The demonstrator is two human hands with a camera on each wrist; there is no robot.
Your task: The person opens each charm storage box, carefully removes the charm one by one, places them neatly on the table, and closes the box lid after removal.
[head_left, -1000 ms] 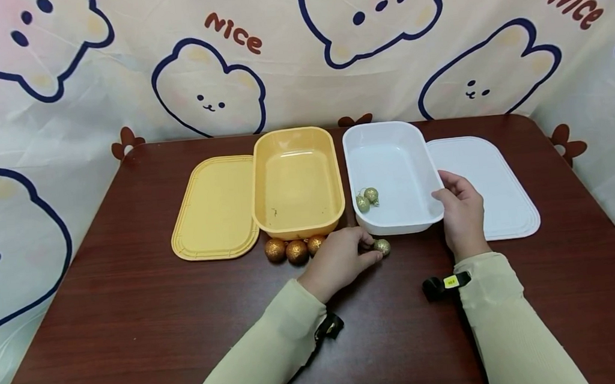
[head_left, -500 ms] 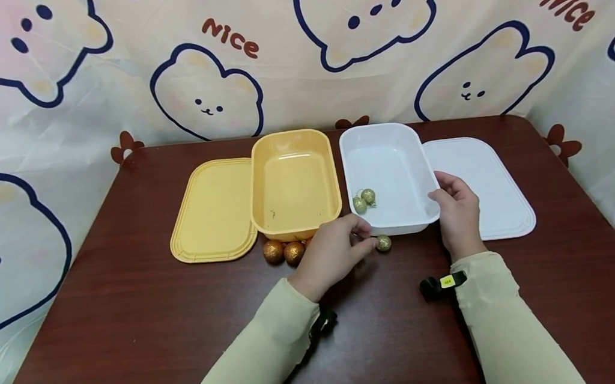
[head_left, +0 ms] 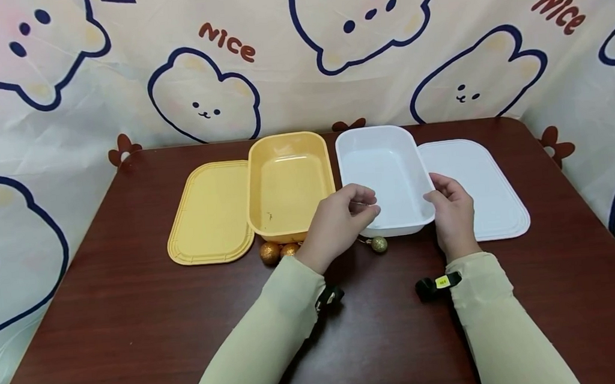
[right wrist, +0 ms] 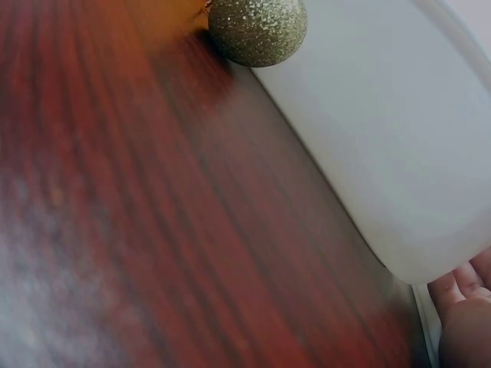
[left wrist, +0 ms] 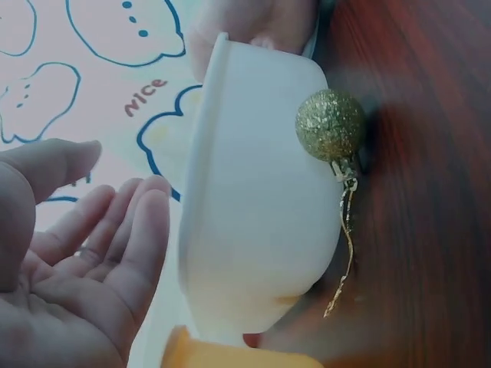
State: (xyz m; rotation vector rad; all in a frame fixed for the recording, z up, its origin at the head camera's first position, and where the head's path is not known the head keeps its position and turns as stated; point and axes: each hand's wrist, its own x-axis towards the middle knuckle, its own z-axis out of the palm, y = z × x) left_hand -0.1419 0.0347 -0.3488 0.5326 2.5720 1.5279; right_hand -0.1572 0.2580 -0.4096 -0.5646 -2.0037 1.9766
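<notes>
My left hand (head_left: pixel 338 224) hovers over the near left part of the white plastic box (head_left: pixel 386 161). In the left wrist view its thumb stands apart from its relaxed fingers (left wrist: pixel 142 245), with nothing between them. My right hand (head_left: pixel 454 215) grips the box's right rim, thumb on the rim and fingers outside. A glittery gold Christmas bauble (head_left: pixel 379 245) with a gold hanging cord lies on the table against the front of the box; the left wrist view shows this bauble (left wrist: pixel 330 124) close up. The small baubles inside the box are now hidden behind my left hand.
Left of the white box stands a yellow box (head_left: pixel 290 184) with dark specks inside. Copper-coloured baubles (head_left: pixel 269 253) lie before it, partly covered by my left arm. A yellow lid (head_left: pixel 209 215) lies at the left, a white lid (head_left: pixel 480 184) at the right.
My left hand has left the gold bauble on the table and moved up and forward over the white box. The right hand keeps its grip on the rim. The view has shifted slightly.
</notes>
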